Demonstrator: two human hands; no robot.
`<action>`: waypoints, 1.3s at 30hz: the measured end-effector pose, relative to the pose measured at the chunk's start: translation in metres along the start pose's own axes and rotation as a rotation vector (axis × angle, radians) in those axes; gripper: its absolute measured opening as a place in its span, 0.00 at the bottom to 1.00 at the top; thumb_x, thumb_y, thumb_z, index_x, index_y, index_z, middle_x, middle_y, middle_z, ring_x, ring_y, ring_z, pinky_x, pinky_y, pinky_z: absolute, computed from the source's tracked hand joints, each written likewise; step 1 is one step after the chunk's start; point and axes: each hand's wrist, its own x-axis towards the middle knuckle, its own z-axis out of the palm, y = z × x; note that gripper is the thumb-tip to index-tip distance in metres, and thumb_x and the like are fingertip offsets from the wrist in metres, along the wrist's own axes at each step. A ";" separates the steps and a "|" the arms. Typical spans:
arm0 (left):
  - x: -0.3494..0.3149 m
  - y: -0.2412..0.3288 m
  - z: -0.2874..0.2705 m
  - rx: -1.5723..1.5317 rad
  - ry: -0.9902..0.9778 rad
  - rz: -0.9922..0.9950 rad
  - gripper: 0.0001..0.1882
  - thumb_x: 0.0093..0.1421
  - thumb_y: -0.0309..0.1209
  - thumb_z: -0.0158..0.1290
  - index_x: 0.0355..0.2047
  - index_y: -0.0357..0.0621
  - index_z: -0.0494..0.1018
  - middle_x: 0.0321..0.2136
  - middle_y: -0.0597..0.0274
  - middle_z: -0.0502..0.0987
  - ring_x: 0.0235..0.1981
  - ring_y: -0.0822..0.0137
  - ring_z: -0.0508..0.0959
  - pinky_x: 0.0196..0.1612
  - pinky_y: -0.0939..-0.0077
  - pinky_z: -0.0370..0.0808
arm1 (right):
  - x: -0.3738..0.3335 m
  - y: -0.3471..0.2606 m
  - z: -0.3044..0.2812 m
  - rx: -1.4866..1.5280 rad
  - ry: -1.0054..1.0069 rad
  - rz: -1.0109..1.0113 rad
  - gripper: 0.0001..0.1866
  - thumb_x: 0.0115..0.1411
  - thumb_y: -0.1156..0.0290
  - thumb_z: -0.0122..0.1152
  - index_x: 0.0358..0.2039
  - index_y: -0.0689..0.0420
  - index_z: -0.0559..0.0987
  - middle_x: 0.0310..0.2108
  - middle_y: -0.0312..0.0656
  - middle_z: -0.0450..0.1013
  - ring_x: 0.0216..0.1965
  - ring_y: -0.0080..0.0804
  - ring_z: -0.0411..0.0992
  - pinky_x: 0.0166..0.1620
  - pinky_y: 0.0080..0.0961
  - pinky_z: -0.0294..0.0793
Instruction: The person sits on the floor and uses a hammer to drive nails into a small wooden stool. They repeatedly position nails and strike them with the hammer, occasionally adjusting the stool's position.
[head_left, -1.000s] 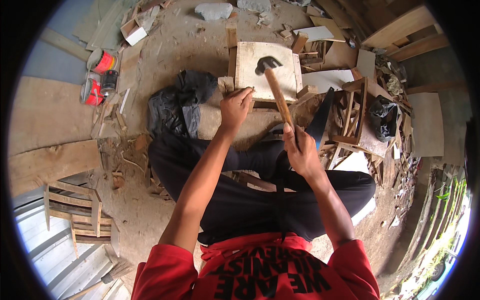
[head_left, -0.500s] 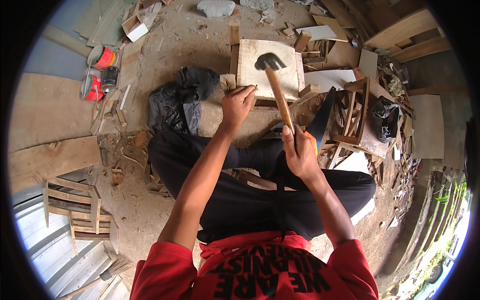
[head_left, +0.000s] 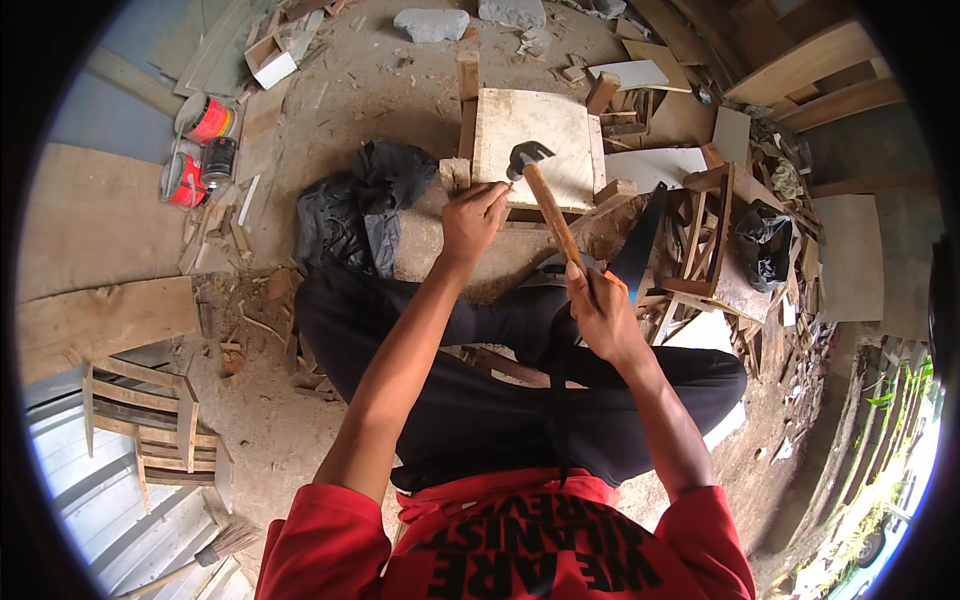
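My right hand (head_left: pixel 604 315) is wrapped round the wooden handle of a claw hammer (head_left: pixel 552 215). The hammer's black head is over the near part of a pale square board (head_left: pixel 540 115), close to the fingers of my other hand. That board lies on a small wooden frame with short posts (head_left: pixel 468 75) at its corners, like a stool or small chair. Pinched at the board's near left edge by my left hand (head_left: pixel 470 222) is a nail (head_left: pixel 511 185); only a tiny part of it shows. Fingers hide the rest.
A handsaw (head_left: pixel 640 240) leans right of my legs, near a wooden frame (head_left: pixel 705 235) and scrap wood. Black plastic sheeting (head_left: pixel 365 200) lies left of the board. Paint cans (head_left: pixel 205 118) stand farther left. A slatted wooden piece (head_left: pixel 145 410) is at lower left.
The hammer head has come down and slightly left, nearer to my left fingers. My left hand keeps its pinch at the board's edge. The whole view has shifted slightly.
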 end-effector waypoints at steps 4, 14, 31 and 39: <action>0.002 -0.002 0.000 -0.018 0.000 -0.012 0.06 0.60 0.25 0.59 0.37 0.39 0.81 0.33 0.57 0.83 0.31 0.61 0.84 0.34 0.72 0.79 | -0.003 -0.008 0.006 0.091 0.109 -0.097 0.25 0.73 0.55 0.47 0.27 0.65 0.70 0.18 0.56 0.69 0.22 0.54 0.73 0.26 0.41 0.66; -0.001 0.000 -0.002 -0.010 0.001 -0.018 0.06 0.59 0.26 0.60 0.37 0.39 0.81 0.33 0.58 0.83 0.32 0.60 0.83 0.35 0.72 0.79 | -0.004 -0.002 0.004 0.041 0.098 -0.090 0.24 0.73 0.56 0.47 0.27 0.65 0.70 0.15 0.55 0.67 0.20 0.54 0.71 0.25 0.41 0.65; 0.001 0.003 -0.002 0.009 0.008 -0.024 0.07 0.59 0.30 0.60 0.37 0.43 0.82 0.32 0.59 0.84 0.31 0.58 0.83 0.33 0.70 0.79 | -0.004 -0.003 0.008 -0.013 0.093 -0.123 0.22 0.72 0.59 0.49 0.30 0.67 0.70 0.17 0.59 0.67 0.21 0.62 0.70 0.25 0.43 0.66; 0.000 0.002 -0.001 0.005 -0.021 -0.038 0.07 0.59 0.25 0.60 0.38 0.38 0.81 0.34 0.55 0.84 0.32 0.61 0.84 0.35 0.73 0.79 | -0.003 0.006 0.017 -0.072 0.071 -0.110 0.22 0.72 0.59 0.49 0.29 0.67 0.70 0.21 0.64 0.70 0.28 0.67 0.71 0.27 0.46 0.67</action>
